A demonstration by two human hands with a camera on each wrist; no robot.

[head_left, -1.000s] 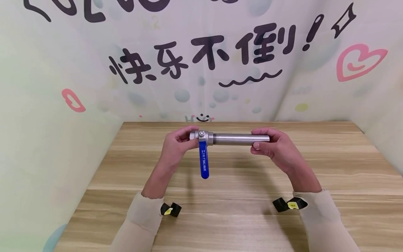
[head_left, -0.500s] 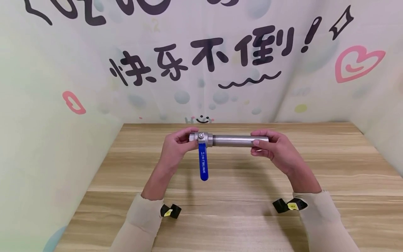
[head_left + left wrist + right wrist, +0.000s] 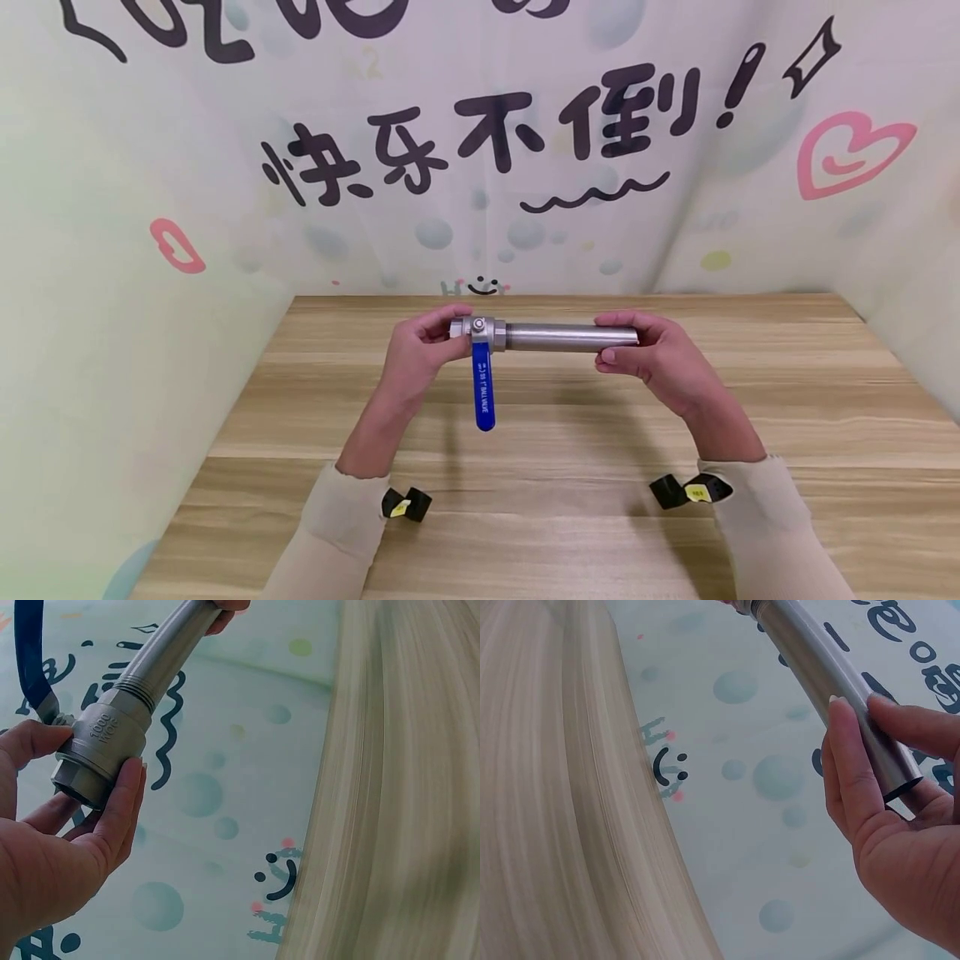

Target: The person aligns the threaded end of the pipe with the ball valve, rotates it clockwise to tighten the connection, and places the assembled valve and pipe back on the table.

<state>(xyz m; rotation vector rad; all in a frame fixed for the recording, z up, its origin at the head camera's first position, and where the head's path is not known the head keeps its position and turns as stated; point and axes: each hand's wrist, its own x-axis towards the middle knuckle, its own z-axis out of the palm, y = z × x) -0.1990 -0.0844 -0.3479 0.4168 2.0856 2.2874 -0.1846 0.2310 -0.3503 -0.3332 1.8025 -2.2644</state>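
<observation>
A steel ball valve [image 3: 497,333] with a blue lever handle [image 3: 483,387] is joined to a straight steel pipe [image 3: 566,337]; threads show at the joint. The two are held level above the table, and the lever points toward the person. My left hand [image 3: 416,354] grips the valve body at its hexagonal end, thumb on the near side and fingers behind. "1000 WOG" stands on the valve body [image 3: 101,735] in the left wrist view. My right hand [image 3: 663,354] holds the pipe's far right end between thumb and fingers. In the right wrist view the pipe's open end [image 3: 902,787] shows.
A wood-grain table [image 3: 525,517] lies below the hands. Behind it hangs a pale printed cloth [image 3: 435,233] with dark lettering, reaching round both sides. Small black devices with yellow labels sit at the left cuff [image 3: 345,508] and right cuff [image 3: 757,500].
The right hand's fingers and thumb have shifted slightly on the pipe. The whole scene sits a little lower in the head view; the left hand keeps its grip on the valve.
</observation>
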